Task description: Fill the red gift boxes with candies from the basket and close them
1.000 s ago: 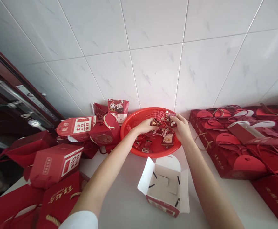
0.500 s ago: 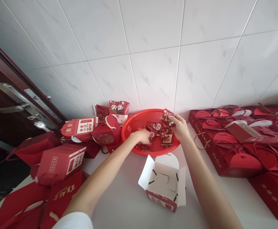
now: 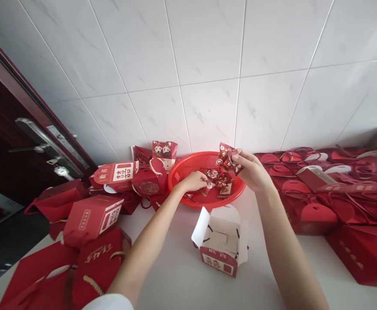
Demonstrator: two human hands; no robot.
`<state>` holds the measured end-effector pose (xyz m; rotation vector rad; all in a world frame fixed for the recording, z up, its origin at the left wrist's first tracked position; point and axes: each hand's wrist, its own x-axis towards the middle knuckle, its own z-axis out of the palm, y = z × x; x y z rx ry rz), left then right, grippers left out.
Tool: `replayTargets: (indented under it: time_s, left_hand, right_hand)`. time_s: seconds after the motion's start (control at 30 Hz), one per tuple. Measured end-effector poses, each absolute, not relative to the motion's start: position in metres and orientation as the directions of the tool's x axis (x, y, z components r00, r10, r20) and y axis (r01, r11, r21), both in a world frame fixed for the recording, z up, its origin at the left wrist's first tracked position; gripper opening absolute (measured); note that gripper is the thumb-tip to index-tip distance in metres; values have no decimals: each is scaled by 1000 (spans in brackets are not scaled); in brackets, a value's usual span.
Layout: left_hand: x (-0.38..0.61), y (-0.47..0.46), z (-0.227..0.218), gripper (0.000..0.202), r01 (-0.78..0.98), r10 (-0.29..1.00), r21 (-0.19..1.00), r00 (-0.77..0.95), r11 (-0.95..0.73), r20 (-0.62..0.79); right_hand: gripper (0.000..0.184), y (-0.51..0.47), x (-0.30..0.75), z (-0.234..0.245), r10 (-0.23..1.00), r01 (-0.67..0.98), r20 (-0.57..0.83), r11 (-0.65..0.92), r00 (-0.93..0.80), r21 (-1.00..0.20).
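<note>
A round red plastic basket (image 3: 188, 165) stands against the tiled wall, with several small red wrapped candies (image 3: 219, 181) in it. My left hand (image 3: 193, 181) reaches into the basket, fingers pinched on a small candy (image 3: 208, 186). My right hand (image 3: 251, 172) is lifted above the basket's right rim and holds a bunch of red candy packets (image 3: 227, 156). In front of the basket an open red gift box (image 3: 220, 243) stands with its white flaps spread.
Red gift boxes and bags (image 3: 91, 217) lie piled at the left. Rows of closed red boxes with handles (image 3: 307, 202) fill the right side. A dark door with a metal handle (image 3: 42, 148) is at far left. White counter (image 3: 175, 275) lies between.
My right hand has risen from the basket with the packets. My left hand has shifted slightly inside the basket and pinched a candy. The view has tilted up a little.
</note>
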<state>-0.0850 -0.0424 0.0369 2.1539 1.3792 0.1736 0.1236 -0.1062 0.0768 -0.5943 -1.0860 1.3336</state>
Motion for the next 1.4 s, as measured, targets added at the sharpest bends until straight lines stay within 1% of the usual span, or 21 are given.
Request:
replayTargets:
  time_s: [0.1,0.2,0.23,0.27,0.33,0.47,0.53,0.6,0.63,0.7,0.8,0.87,0.93,1.0,1.13,1.23,1.3,1.4]
  left_hand:
    - [-90,-55,44,24,673,876,655,481,-344,-34]
    - [-91,-76,55,25,462,836,807,545,-368,69]
    - [-91,-85,60,24,409,818,831,567,-377,93]
    - [-90,-95,66,23,392,800,830,591,-396,102]
    - [-89,-115,76,24,425,755,782,650,-455,86]
    - [-90,-145,90,23,538,673,642,738,-545,-47]
    - [-93,-152,92,25,553,668,597,743,-581,-37]
    - [-99,-156,91,28,558,680,570,734,-603,1]
    - [-102,-158,90,29,570,690,556,724,-605,8]
    - [-108,-161,89,30,620,714,513,700,-593,-21]
    - [-114,-170,89,35,729,755,432,638,-530,-150]
    - [-116,-176,90,45,776,761,394,604,-493,-238]
    - [-117,-181,92,55,799,752,365,586,-477,-301]
    - [-118,-183,93,66,811,746,343,577,-475,-331]
    - [-121,-182,90,88,819,736,328,569,-470,-367]
    - [-121,-182,86,90,814,726,323,579,-484,-372]
    - [-121,-182,85,88,809,721,321,585,-492,-371]
    - [-120,-184,86,91,813,723,322,581,-486,-375]
  right_hand:
    - [22,-126,129,86,937,-367,326,262,-123,-892]
    - [17,-146,133,91,912,-233,367,323,-180,-917]
    - [15,-152,134,92,903,-189,374,338,-211,-922]
    - [15,-159,135,94,894,-155,378,349,-240,-924]
    - [15,-172,137,97,880,-110,380,363,-286,-925]
    - [16,-194,137,105,863,-14,370,389,-344,-921]
    - [16,-201,135,108,857,53,356,402,-372,-914]
    - [17,-205,133,110,846,133,338,422,-412,-897]
    - [16,-206,132,110,837,174,326,435,-439,-883]
    - [14,-206,130,110,812,253,288,461,-508,-851]
    - [12,-206,127,108,768,358,212,500,-605,-789]
    - [12,-204,124,106,737,423,143,523,-661,-740]
    - [14,-203,121,103,705,471,67,538,-706,-699]
    - [17,-201,119,101,676,490,9,544,-737,-681]
    - [16,-198,116,99,658,495,-20,545,-752,-676]
    - [17,-196,113,97,650,490,-24,548,-759,-678]
    - [18,-193,110,94,623,488,-54,553,-781,-675]
    - [20,-190,103,90,621,535,-104,563,-777,-630]
